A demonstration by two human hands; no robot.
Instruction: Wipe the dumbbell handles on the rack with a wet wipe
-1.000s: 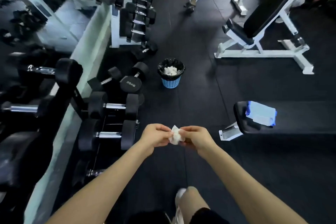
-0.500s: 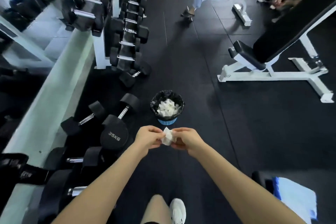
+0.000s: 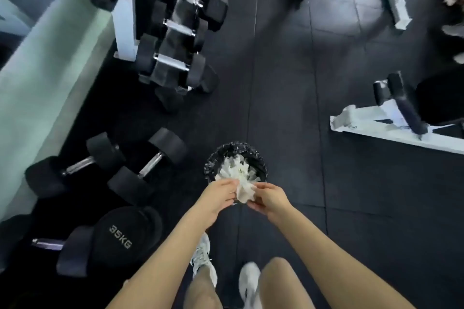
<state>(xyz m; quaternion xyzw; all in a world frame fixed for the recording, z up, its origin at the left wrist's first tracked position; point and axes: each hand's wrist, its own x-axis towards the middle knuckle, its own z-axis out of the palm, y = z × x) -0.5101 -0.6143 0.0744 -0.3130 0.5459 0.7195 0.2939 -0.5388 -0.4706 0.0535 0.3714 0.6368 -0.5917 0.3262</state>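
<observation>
- Change, whole view: the person has walked up the aisle. The bin (image 3: pixel 210 161), well ahead a second ago, now sits directly under both hands, and the near bench with its blue pack has dropped out of view.
- Meaning, as a judgement: this wipe looks spent and due for the bin. Further handles would need a fresh one.
- Floor (image 3: pixel 288 78): black rubber tiles, matt, with visible seams.
- Rack (image 3: pixel 124 20): white painted metal uprights with tiered rows, standing well beyond the bin on the left.
- Dumbbells on rack (image 3: pixel 173 63): dull black blocky heads with bright chrome handles, blurred.
- Bench frame (image 3: pixel 391 133): white metal with black pads, on the right.
- 35KG dumbbell (image 3: pixel 120 236): round black rubber head with raised lettering, on the floor.
- Two loose dumbbells (image 3: pixel 148 165): black heads and chrome bars, lying beside the bin.
- Bin: small and round with a crinkled glossy black liner, holding a heap of white crumpled wipes (image 3: pixel 234 167).
- Left hand (image 3: pixel 219 195): fingers curled, pinching the wet wipe.
- Right hand (image 3: pixel 270 199): pinching its other side.
- Wet wipe (image 3: pixel 244 194): white, soft and bunched, held between both hands just above the bin's near rim.
</observation>
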